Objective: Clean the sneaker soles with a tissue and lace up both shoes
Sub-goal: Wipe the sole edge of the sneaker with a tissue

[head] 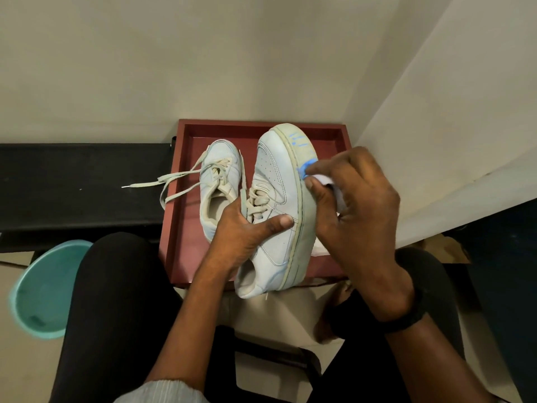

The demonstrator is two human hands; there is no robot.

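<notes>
**A:** Sneakers first: how does the held sneaker (273, 181) handle?

**B:** Light enough for one of the hands, I judge. The upper looks like padded leather that gives a little, while the sole (308, 225) is a thick, stiff slab. The best purchase is around the middle. That is where the left hand (247, 231) grips it, thumb laid across the side panel and fingers tucked over the lacing.

**A:** And the second sneaker (216, 184)?

**B:** Same build, so the same grip should serve. It sits upright in the red tray (186, 170), just beyond the left hand.

**A:** Its laces (167, 178)?

**B:** Limp, flat cord, likely to snag, so take them by the tips. They trail left of the left hand, over the tray rim onto the black bench (72, 175).

**A:** The tissue (329, 183)?

**B:** Thin and probably easy to tear, so keep it wadded. The right hand (360, 205) pinches it, folded, against the sole's edge.

**A:** Looks?

**B:** The held sneaker is white, low-cut and stitched. It lies tipped on its side between the hands, sole facing the right hand, toe pointing away. Whether it rests on the tray, I cannot tell. The sole is a dingy greyish-green with blue streaks (297, 142) near the toe, beyond the right hand, and a blue smear where the tissue meets it. The tissue is white.
</notes>
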